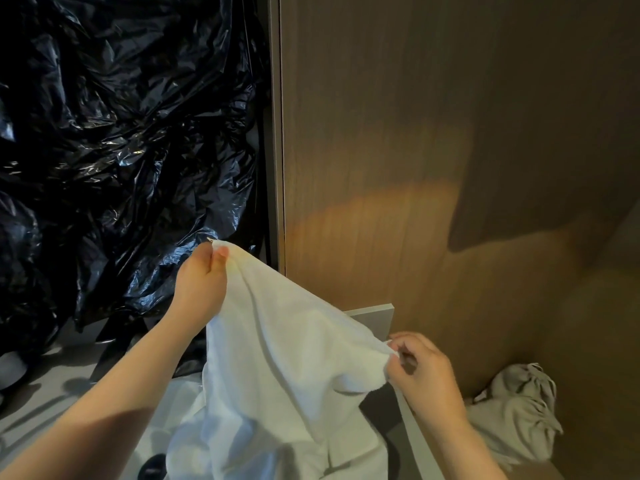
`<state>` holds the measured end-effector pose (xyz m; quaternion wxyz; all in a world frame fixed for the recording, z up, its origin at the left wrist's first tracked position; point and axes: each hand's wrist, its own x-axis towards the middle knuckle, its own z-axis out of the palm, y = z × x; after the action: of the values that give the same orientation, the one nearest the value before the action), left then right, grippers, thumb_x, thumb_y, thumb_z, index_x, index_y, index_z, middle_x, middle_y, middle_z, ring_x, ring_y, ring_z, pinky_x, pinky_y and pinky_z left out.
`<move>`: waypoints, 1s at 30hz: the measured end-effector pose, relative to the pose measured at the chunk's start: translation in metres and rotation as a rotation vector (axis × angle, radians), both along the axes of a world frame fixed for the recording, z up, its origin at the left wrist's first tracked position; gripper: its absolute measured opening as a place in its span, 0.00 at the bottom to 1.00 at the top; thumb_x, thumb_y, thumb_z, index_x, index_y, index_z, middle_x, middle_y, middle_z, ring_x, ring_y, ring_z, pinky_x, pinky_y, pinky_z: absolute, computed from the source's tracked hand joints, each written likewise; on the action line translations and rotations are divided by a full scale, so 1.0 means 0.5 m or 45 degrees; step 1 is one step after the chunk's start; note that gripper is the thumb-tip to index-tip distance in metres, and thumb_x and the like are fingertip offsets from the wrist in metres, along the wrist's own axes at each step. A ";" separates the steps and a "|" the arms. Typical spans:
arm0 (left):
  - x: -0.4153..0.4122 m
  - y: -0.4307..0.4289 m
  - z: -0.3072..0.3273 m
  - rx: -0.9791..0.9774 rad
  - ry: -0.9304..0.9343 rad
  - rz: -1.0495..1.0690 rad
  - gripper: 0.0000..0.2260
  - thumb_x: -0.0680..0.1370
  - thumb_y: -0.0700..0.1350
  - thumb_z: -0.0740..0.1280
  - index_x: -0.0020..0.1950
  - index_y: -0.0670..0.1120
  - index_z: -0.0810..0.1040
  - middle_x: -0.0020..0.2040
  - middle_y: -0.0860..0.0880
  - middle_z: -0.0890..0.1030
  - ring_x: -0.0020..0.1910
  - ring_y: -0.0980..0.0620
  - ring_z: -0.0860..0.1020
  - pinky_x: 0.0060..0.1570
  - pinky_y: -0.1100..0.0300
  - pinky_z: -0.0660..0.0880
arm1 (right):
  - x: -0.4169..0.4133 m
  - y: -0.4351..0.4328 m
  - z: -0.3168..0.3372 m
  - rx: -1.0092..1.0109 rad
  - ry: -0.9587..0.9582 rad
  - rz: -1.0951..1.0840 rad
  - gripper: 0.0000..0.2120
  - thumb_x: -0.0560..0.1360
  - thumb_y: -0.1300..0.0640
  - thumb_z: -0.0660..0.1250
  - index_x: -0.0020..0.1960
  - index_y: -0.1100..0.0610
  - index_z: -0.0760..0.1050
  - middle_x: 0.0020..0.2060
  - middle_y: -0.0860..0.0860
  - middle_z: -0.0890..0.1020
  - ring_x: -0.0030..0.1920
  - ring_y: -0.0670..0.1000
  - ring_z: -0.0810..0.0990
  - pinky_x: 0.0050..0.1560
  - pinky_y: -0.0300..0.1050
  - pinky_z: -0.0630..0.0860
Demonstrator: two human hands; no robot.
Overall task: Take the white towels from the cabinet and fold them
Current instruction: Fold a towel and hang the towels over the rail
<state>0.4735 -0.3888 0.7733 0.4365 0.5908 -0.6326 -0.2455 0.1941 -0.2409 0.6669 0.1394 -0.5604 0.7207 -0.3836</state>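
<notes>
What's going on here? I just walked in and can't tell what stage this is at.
A person is holding up a white towel with both bare hands. The left hand pinches one corner up high, in front of crumpled black plastic sheeting. The right hand grips the other edge lower down, beside a wooden panel. The towel hangs loose and spread between them, not yet folded. A bunched grey cloth lies to the lower right.

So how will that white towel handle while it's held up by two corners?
Probably floppy: the white towel sags in folds between the left hand and right hand. Likely light, since fingertip pinches carry it. Its hanging bulk may swing or bunch.
</notes>
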 end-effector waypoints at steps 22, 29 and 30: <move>0.054 -0.078 -0.088 0.096 -0.132 0.104 0.12 0.84 0.46 0.53 0.42 0.47 0.65 0.35 0.48 0.68 0.34 0.49 0.67 0.33 0.60 0.63 | 0.045 0.021 0.163 -0.262 -0.438 0.407 0.14 0.80 0.54 0.57 0.41 0.57 0.76 0.35 0.46 0.78 0.37 0.43 0.76 0.38 0.34 0.74; 0.075 -0.083 -0.106 0.133 -0.096 0.162 0.14 0.84 0.47 0.53 0.50 0.38 0.70 0.36 0.44 0.71 0.35 0.47 0.70 0.34 0.53 0.65 | 0.031 0.022 0.091 0.199 -0.101 0.494 0.03 0.79 0.49 0.66 0.47 0.45 0.78 0.45 0.41 0.80 0.49 0.44 0.78 0.51 0.44 0.77; 0.078 -0.082 -0.110 0.138 -0.110 0.158 0.14 0.84 0.47 0.53 0.50 0.38 0.71 0.37 0.44 0.71 0.36 0.46 0.70 0.35 0.53 0.66 | 0.026 0.025 0.069 0.233 -0.087 0.450 0.02 0.79 0.50 0.67 0.47 0.45 0.78 0.45 0.41 0.79 0.49 0.44 0.78 0.52 0.46 0.77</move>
<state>0.5126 -0.4299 0.7186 0.3906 0.6617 -0.5987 -0.2261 0.2070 -0.2283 0.7014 0.2793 -0.6497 0.6379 -0.3049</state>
